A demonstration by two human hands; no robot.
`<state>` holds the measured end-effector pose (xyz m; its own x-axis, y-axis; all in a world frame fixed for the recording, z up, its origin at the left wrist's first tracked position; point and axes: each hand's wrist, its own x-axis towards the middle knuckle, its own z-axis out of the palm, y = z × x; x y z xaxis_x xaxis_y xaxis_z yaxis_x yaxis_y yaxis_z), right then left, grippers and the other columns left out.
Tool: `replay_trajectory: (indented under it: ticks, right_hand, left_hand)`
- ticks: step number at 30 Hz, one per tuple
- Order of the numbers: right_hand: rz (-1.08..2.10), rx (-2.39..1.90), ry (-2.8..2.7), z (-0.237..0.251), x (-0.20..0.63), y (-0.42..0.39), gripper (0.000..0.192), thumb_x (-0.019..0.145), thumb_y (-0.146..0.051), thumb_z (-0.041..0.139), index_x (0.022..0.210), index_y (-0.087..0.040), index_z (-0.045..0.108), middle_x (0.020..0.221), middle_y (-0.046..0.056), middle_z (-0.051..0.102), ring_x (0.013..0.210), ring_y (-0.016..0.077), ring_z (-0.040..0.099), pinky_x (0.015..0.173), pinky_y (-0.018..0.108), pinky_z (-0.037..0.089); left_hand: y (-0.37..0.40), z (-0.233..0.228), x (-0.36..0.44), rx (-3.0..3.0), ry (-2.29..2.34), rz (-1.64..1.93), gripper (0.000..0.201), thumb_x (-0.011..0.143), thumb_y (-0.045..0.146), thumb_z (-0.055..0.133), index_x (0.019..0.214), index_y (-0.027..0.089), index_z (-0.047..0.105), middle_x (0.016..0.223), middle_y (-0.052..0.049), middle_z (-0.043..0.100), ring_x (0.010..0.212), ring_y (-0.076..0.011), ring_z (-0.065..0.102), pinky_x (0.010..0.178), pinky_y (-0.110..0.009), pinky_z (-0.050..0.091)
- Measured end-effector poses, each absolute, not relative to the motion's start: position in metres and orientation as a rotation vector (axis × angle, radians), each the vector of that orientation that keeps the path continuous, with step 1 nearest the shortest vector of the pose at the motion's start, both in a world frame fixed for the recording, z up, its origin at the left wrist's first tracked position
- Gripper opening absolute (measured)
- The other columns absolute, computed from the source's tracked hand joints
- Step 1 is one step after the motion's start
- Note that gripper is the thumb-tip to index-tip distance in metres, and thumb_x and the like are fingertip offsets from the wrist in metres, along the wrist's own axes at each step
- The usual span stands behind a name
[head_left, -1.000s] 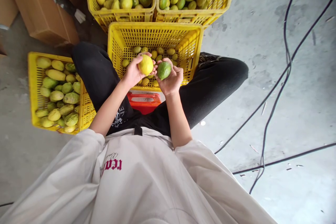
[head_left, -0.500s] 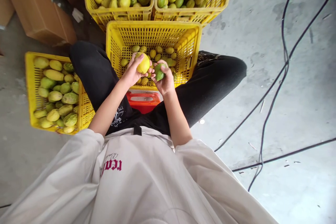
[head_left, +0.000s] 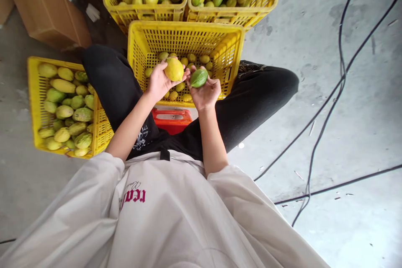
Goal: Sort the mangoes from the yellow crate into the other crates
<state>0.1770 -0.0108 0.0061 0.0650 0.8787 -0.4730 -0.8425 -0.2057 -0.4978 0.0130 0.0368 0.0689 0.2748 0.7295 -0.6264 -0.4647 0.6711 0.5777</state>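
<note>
My left hand (head_left: 158, 81) holds a round yellow lemon (head_left: 173, 69), resting on its palm and fingers. Beside it, my right hand (head_left: 205, 94) cradles a smaller green lemon (head_left: 199, 78) on an upturned palm, the thumb off to the side. Both hands are over a yellow plastic crate (head_left: 185, 27) that sits between my knees. Several small yellow-green lemons (head_left: 204, 59) lie on that crate's bottom, partly hidden by my hands.
Two yellow crates (head_left: 147, 8) full of green and yellow lemons stand just beyond. Another filled crate (head_left: 34, 104) is by my left knee. Cardboard boxes (head_left: 47, 12) are at the far left. A red plastic stool (head_left: 172, 121) shows beneath me. Black cables (head_left: 326, 117) cross the floor at right.
My right hand has opened out, and its green lemon now lies on the palm instead of under the thumb. My left hand has turned slightly, showing more of the yellow lemon.
</note>
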Motion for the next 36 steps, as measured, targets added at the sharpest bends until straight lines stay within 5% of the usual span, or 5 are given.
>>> replay_trajectory:
  ticks: [9,13,25,32,36]
  right_hand:
    - [1.592,-1.031,-0.178,0.016,0.172,-0.012,0.032,0.092,-0.055,0.087,0.105,-0.033,0.068,0.104,0.001,0.078,0.098,0.0217,0.079,0.063,0.026,0.069]
    - [1.606,-1.033,-0.204,0.013,0.167,-0.013,0.032,0.091,-0.053,0.087,0.107,-0.033,0.066,0.107,0.001,0.078,0.091,0.0201,0.077,0.052,0.023,0.060]
    - [1.604,-0.911,-0.005,0.010,0.171,-0.010,0.035,0.103,-0.060,0.065,0.122,-0.031,0.070,0.115,0.006,0.082,0.122,0.0319,0.079,0.085,0.043,0.072]
    - [1.551,-1.007,-0.059,0.015,0.168,-0.009,0.035,0.095,-0.062,0.079,0.110,-0.032,0.068,0.111,0.006,0.081,0.131,0.0351,0.078,0.099,0.057,0.073]
    - [1.550,-1.133,-0.120,0.017,0.165,-0.012,0.042,0.088,-0.059,0.089,0.101,-0.032,0.061,0.101,0.001,0.077,0.123,0.0311,0.081,0.093,0.047,0.077]
  left_hand:
    - [0.030,0.059,0.016,0.453,1.126,0.737,0.040,0.104,0.049,0.082,0.134,0.029,0.064,0.121,-0.006,0.081,0.121,-0.0290,0.086,0.093,-0.033,0.068]
    - [0.028,0.061,0.018,0.477,1.139,0.715,0.020,0.113,0.037,0.067,0.131,0.027,0.063,0.106,-0.003,0.079,0.104,-0.0209,0.086,0.086,-0.028,0.064]
    - [0.037,0.061,0.017,0.229,1.092,0.776,0.051,0.112,0.051,0.057,0.154,0.023,0.064,0.123,-0.010,0.086,0.128,-0.0310,0.083,0.104,-0.038,0.070]
    - [0.037,0.059,0.016,0.345,1.133,0.844,0.030,0.105,0.035,0.075,0.131,0.027,0.062,0.122,-0.006,0.081,0.126,-0.0254,0.083,0.101,-0.033,0.068]
    - [0.031,0.062,0.020,0.436,1.191,0.729,0.027,0.105,0.028,0.075,0.126,0.028,0.058,0.119,-0.003,0.078,0.115,-0.0219,0.085,0.085,-0.027,0.066]
